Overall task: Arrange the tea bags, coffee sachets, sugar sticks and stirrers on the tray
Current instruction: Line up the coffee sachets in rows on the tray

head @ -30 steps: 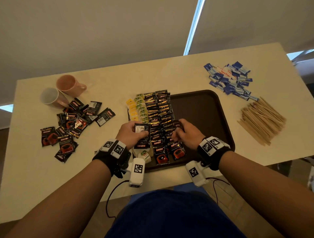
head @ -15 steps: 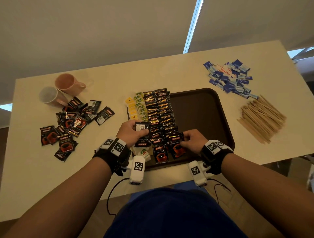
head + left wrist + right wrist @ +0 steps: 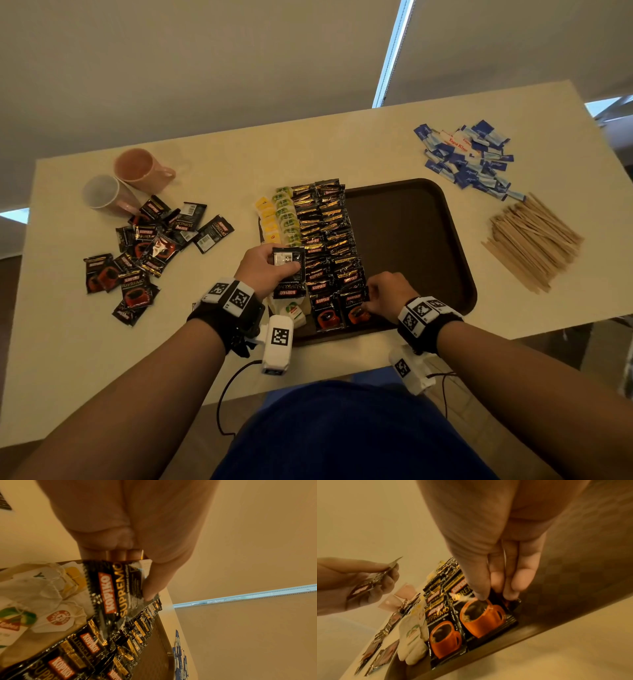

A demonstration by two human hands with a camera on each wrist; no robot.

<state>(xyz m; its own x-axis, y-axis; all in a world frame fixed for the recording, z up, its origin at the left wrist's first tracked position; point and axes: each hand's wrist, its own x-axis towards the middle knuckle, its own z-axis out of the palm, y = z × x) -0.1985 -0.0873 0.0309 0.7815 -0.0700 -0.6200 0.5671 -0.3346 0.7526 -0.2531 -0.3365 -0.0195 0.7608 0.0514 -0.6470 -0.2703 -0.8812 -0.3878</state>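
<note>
Right hand (image 3: 387, 294) is pinching the nearest Kopiko sachet (image 3: 485, 616) at frame centre (square it to its row); left hand (image 3: 265, 270) is holding spare sachets (image 3: 289, 274).

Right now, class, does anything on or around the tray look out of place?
Yes. The pink mug and the clear cup lie tipped on their sides beside the loose coffee sachets. The sugar sticks and stirrers sit off the tray.

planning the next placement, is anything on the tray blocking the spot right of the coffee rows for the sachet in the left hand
Nothing visible does. The brown plastic tray is bare right of the black coffee sachet rows; the left hand holds its black Kopiko sachet above them.
</note>
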